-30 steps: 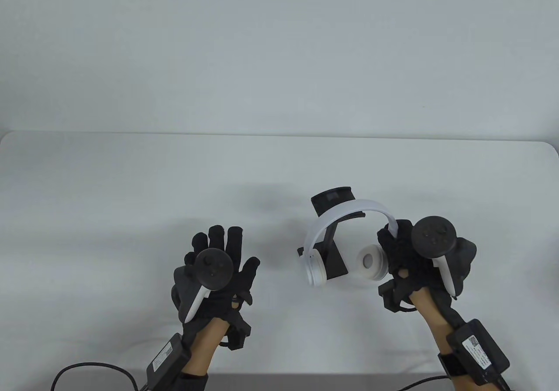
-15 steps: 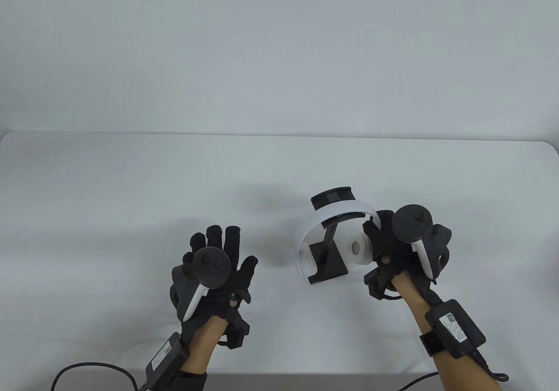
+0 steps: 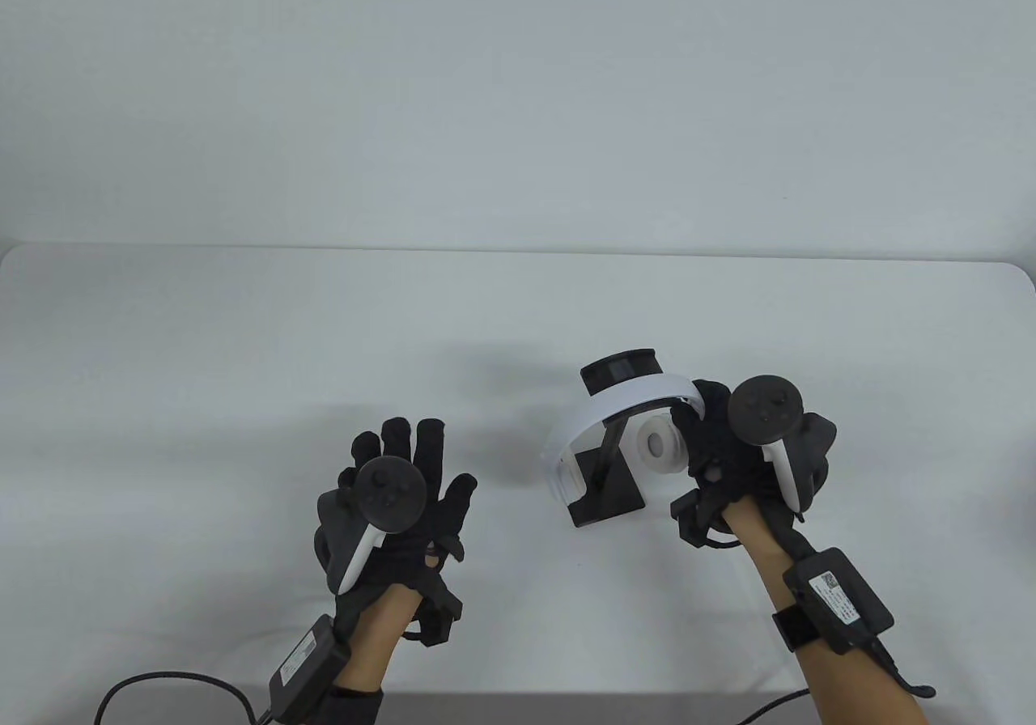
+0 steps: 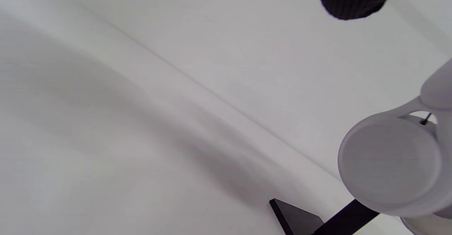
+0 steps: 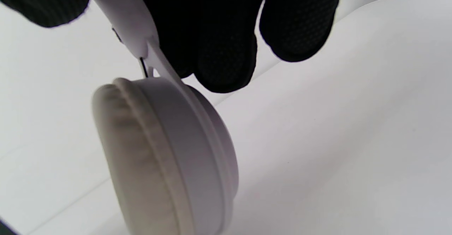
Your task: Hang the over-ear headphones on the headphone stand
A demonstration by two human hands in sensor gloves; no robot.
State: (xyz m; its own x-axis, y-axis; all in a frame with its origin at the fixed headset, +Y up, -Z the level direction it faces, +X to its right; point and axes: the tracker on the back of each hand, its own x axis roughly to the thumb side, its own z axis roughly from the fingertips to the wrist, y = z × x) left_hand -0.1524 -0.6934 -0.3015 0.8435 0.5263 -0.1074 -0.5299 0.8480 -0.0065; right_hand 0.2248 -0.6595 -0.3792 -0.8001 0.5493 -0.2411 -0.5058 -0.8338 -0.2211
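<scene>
White over-ear headphones (image 3: 615, 409) arch over the black headphone stand (image 3: 617, 369), one ear cup on each side of its post. My right hand (image 3: 712, 442) grips the headband's right arm just above the right ear cup (image 5: 169, 157). The headband lies at the stand's top cradle; whether it rests on it I cannot tell. The left ear cup (image 4: 388, 161) hangs beside the stand's base (image 4: 296, 221). My left hand (image 3: 405, 474) lies flat on the table, fingers spread, holding nothing, well left of the stand.
The white table (image 3: 243, 337) ends at a far edge against a pale wall. A black cable (image 3: 162, 684) trails from my left wrist at the front edge.
My right hand has carried the headphones left and back, so the headband has come over the stand's top and the ear cups straddle the post. My left hand has not moved.
</scene>
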